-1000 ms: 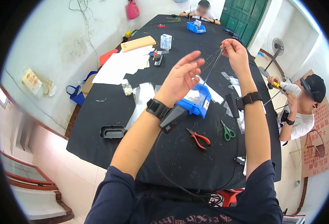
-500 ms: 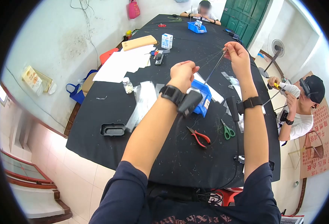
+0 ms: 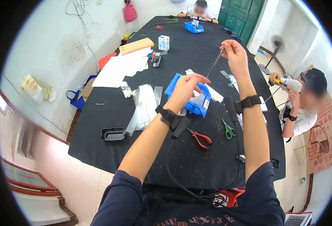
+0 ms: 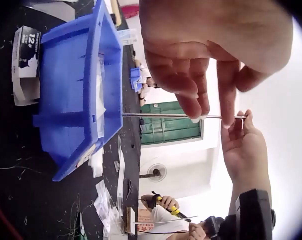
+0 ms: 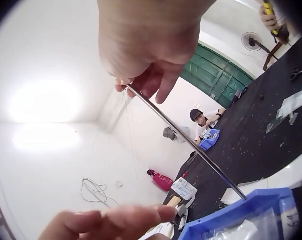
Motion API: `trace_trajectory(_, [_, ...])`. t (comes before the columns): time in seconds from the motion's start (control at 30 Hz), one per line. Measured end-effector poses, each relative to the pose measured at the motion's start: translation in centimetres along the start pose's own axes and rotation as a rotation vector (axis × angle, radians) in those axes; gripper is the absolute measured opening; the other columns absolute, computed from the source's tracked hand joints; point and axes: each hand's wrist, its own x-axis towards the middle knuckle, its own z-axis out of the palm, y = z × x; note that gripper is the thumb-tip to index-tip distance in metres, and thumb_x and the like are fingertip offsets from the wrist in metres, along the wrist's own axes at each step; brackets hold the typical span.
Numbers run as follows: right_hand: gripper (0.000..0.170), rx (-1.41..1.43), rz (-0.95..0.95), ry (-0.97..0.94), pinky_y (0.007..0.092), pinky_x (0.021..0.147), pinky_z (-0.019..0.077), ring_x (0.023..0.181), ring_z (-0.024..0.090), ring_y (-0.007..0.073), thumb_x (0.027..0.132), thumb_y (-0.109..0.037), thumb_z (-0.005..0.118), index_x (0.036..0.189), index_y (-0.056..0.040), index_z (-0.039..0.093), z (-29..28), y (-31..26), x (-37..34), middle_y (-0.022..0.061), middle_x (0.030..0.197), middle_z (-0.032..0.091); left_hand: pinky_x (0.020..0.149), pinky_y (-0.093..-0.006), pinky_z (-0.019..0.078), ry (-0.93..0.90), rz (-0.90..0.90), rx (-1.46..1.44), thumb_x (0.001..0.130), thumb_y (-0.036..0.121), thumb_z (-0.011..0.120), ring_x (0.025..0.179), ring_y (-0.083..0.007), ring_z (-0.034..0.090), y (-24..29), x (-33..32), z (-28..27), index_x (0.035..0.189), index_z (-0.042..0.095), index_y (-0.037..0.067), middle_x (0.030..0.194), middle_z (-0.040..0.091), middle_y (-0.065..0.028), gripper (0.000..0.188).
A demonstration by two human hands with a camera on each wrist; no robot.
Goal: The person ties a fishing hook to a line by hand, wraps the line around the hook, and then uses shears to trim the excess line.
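Observation:
A thin metal rod (image 5: 191, 142) rises at a slant from the blue bin (image 3: 197, 109). My right hand (image 3: 235, 58) pinches its upper end between thumb and fingertips. Lower down, above the bin, my left hand (image 3: 185, 90) has its fingers loosely extended and holds nothing visible. From the left wrist, the fingers of the left hand (image 4: 216, 55) overlap the rod (image 4: 161, 115); in the right wrist view a gap shows between them. Fine strands run near the rod in the head view.
Red-handled pliers (image 3: 199, 138) and green scissors (image 3: 229, 130) lie nearer me. Left are clear plastic bags (image 3: 144, 107), a small bottle (image 3: 126, 90), a black tray (image 3: 113, 134) and white paper (image 3: 115, 69). Another person (image 3: 305, 105) sits at the right.
My left hand, spread a second ago and then drawn together near the bin, now has its fingers extended toward the rod. The right hand keeps its pinch, with little movement.

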Motion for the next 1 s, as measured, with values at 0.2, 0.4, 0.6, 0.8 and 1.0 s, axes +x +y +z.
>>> trace_trajectory(0.2, [0.018,0.013,0.011,0.058,0.0234,0.073,0.0532,0.079,0.063,0.0073,0.102,-0.015,0.055,0.101,-0.0024,0.068,0.0,-0.1,-0.2,0.0017,0.088,0.067,0.062,-0.0258,0.0407,-0.217,-0.029,-0.442,0.092,0.030,0.059,0.082,-0.0111,0.060,-2.2,0.3,-0.6,0.088,0.067,0.012,0.098,0.067,-0.0015,0.020])
trace_trajectory(0.4, [0.018,0.025,0.017,0.048,0.0235,0.074,0.0536,0.081,0.063,0.0078,0.102,-0.016,0.056,0.103,-0.0025,0.067,-0.3,-0.1,-0.5,0.0021,0.089,0.067,0.059,-0.0211,0.0412,0.130,-0.275,-0.767,0.092,0.029,0.070,0.081,-0.0088,0.057,-3.1,-0.3,0.2,0.097,0.063,0.015,0.095,0.061,0.0032,0.017])
trace_trajectory(0.6, [0.020,0.066,0.015,0.031,0.0240,0.078,0.0534,0.084,0.062,0.0070,0.103,-0.019,0.055,0.107,-0.0035,0.067,-0.4,0.2,-0.7,0.0013,0.093,0.067,0.048,-0.0161,0.0382,0.139,-0.465,-0.848,0.090,0.023,0.074,0.074,-0.0048,0.053,-3.9,1.7,0.8,0.093,0.063,0.015,0.087,0.059,0.0062,0.015])
trace_trajectory(0.8, [0.020,0.119,0.039,0.026,0.0239,0.081,0.0529,0.086,0.061,0.0066,0.104,-0.019,0.055,0.109,-0.0040,0.067,-0.7,0.3,-0.9,0.0010,0.095,0.068,0.050,-0.0172,0.0380,0.292,-0.546,-0.550,0.089,0.022,0.072,0.073,-0.0070,0.056,-3.9,4.0,1.6,0.097,0.064,0.011,0.090,0.060,0.0029,0.016])
trace_trajectory(1.0, [0.024,0.294,0.116,0.023,0.0253,0.081,0.0539,0.087,0.063,0.0091,0.102,-0.021,0.058,0.117,-0.0039,0.067,-1.3,-1.0,-1.8,0.0029,0.101,0.070,0.059,-0.0246,0.0467,0.201,-0.184,-0.153,0.096,0.031,0.049,0.076,-0.0141,0.066,-5.0,2.7,4.2,0.124,0.061,0.008,0.116,0.063,-0.0055,0.037])
